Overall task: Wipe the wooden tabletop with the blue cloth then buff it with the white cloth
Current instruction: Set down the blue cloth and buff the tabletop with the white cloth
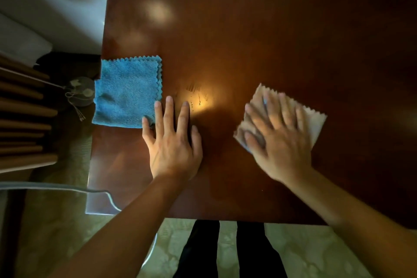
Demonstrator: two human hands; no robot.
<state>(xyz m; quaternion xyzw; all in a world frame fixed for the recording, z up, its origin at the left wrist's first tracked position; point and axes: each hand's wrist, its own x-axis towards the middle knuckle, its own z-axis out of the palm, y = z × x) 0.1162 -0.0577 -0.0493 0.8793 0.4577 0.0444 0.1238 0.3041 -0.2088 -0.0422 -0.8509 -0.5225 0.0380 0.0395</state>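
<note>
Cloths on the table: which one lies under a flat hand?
The white cloth, under the right hand; the blue cloth lies folded beside the left hand.

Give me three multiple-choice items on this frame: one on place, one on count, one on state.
1. Where does the blue cloth lie?
A. At the table's left edge
B. Under the right hand
C. On the floor

2. How many cloths are on the table?
A. One
B. Two
C. Three

3. What is the right hand doing?
A. Hanging off the table
B. Pressing flat on the white cloth
C. Lifting the blue cloth

Key:
1 A: it overhangs the left edge, beside the left hand.
2 B: one blue, one white cloth.
3 B: straight, spread fingers cover the white cloth, blurred.
</note>
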